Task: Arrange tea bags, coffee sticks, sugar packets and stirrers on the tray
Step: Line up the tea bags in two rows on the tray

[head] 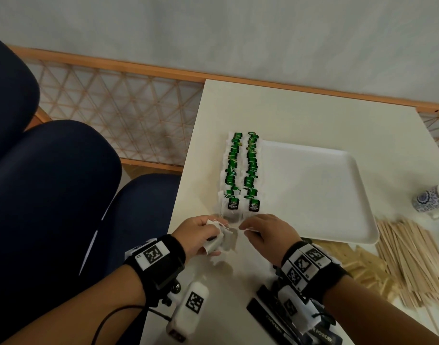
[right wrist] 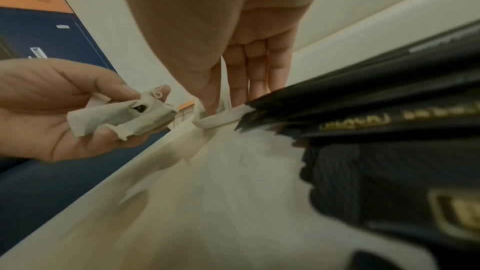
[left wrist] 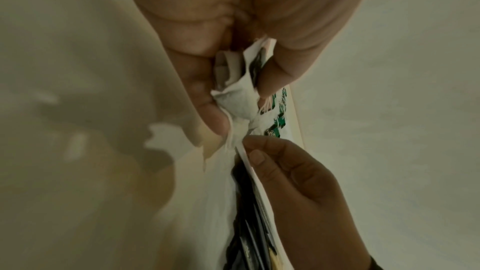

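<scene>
Head view: two rows of tea bags [head: 242, 174] run away from the person along the left edge of the white tray [head: 313, 192], their green tags reading "GREEN TEA". Just nearer, the left hand [head: 197, 236] clutches a crumpled bunch of tea bags [head: 223, 239]; the right hand [head: 267, 232] pinches one flat bag [right wrist: 221, 118] on the worktop [head: 288, 113]. Black coffee sticks [head: 288, 324] lie by the right wrist, one marked "POWDER"; wooden stirrers [head: 412, 260] are piled rightward.

Blue-patterned cup [head: 431, 199] at the table's [head: 300, 113] right edge; navy chairs [head: 51, 195] left
</scene>
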The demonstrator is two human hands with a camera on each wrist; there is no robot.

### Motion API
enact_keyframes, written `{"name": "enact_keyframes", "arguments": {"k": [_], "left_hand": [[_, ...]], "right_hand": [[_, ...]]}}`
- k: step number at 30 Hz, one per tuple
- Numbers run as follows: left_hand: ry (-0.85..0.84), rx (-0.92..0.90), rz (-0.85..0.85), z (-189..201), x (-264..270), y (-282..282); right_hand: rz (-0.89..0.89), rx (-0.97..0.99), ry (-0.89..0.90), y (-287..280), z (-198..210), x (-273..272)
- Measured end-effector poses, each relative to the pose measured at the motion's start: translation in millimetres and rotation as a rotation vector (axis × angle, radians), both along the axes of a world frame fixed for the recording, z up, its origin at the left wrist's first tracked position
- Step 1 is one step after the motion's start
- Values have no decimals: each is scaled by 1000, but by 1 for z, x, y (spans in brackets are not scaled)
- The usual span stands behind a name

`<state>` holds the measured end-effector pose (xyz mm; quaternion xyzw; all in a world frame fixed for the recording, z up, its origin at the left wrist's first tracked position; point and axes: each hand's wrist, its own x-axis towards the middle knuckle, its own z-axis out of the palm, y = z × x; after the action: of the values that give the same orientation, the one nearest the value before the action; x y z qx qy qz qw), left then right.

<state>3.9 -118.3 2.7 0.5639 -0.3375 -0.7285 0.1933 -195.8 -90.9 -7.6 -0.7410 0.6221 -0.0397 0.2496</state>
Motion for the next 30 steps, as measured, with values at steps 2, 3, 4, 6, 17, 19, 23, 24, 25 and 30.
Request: {"name": "enact_keyframes", "arguments": {"k": [2, 3, 4, 6, 17, 19, 23, 24, 25, 30], "left_hand": [[12, 19, 22, 1, 0, -1], [27, 34, 40, 1, -1, -2], [46, 49, 60, 2, -2, -3], [80, 73, 94, 4, -4, -4], [124, 80, 66, 11, -11, -1], [104, 59, 84, 9, -8, -1], [24, 35, 99, 3, -2, -2], [17, 33, 92, 2, -1, -3], [5, 31, 75, 2, -1, -3], [10, 20, -26, 1, -4, 0]], "right_hand": [[-14, -36, -26, 1, 3, 0], [-25, -64, -53, 2, 5, 1], [-31, -98, -95, 3, 8, 1], [14, -149, -189, 6, 13, 5], [44, -238, -298, 8, 9, 9], [-1, -203, -310, 6, 13, 5], [-187, -130, -398, 2, 19, 1], [-257, -118, -442, 1, 18, 2], [-334, -70, -503, 0, 18, 2], [-547, 234, -911, -2, 20, 12]]}}
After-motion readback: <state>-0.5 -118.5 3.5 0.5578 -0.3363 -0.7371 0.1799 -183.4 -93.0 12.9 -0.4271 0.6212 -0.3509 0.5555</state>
